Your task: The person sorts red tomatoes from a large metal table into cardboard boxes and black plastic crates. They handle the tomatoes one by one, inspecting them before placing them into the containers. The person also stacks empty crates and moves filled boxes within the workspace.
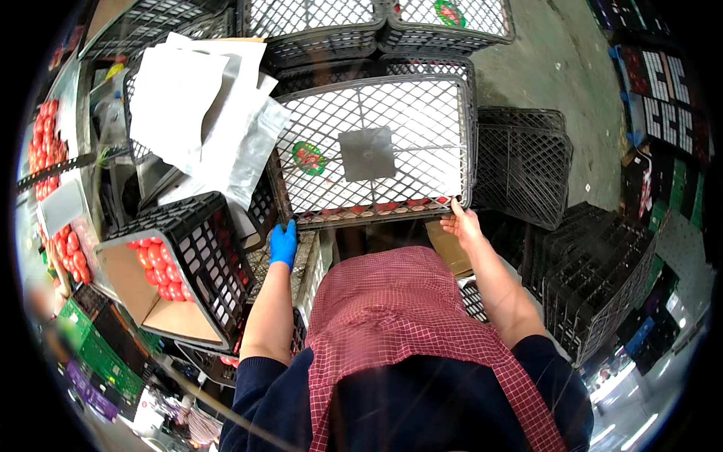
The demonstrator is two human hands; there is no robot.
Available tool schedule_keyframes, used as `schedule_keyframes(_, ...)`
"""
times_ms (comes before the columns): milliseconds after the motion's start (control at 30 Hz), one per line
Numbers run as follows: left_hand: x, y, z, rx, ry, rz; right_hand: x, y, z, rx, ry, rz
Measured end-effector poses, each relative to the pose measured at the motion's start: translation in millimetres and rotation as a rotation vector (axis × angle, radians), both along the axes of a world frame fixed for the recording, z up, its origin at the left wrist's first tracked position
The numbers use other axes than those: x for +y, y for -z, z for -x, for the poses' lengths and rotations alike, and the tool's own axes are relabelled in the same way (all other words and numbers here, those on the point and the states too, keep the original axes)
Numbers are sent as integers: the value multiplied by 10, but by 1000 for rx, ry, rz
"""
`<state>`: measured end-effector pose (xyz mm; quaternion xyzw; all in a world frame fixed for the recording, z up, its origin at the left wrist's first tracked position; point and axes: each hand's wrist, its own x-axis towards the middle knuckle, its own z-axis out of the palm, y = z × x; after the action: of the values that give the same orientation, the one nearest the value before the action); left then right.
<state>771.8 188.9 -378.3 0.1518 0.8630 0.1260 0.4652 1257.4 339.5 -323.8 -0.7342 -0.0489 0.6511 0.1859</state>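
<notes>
A black plastic mesh crate (367, 153) lies before me over another crate; white paper, a green-and-red label and some red produce show through its lattice. My left hand (283, 244), in a blue glove, grips the crate's near left corner. My bare right hand (461, 224) holds the near right corner, thumb on the rim. Left of the crate lies a loose pile of white paper sheets (181, 101) with clear plastic film (258, 141). At the lower left a tilted black crate (212, 254), lined with cardboard, holds red tomatoes (161, 268).
More black crates (316, 34) stand at the far side. Black crates lean at the right (522, 169), with a stack (599, 277) nearer me. Green crates (104, 350) and part of another person (53, 305) are at the far left. Stacked crates line the right side.
</notes>
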Motion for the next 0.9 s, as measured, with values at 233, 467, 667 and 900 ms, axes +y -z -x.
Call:
schedule_keyframes(233, -28, 33, 66, -448, -385, 48, 71, -138, -30, -166, -186, 97)
schedule_keyframes(467, 152, -165, -52, -308, -347, 43, 118, -256, 91, -249, -123, 48)
schedule_keyframes(667, 140, -226, -103, -249, -344, 18, 67, -144, 66, -344, -129, 85)
schedule_keyframes(900, -37, -132, -27, -122, -325, -125, 85, -167, 102, -385, -151, 103)
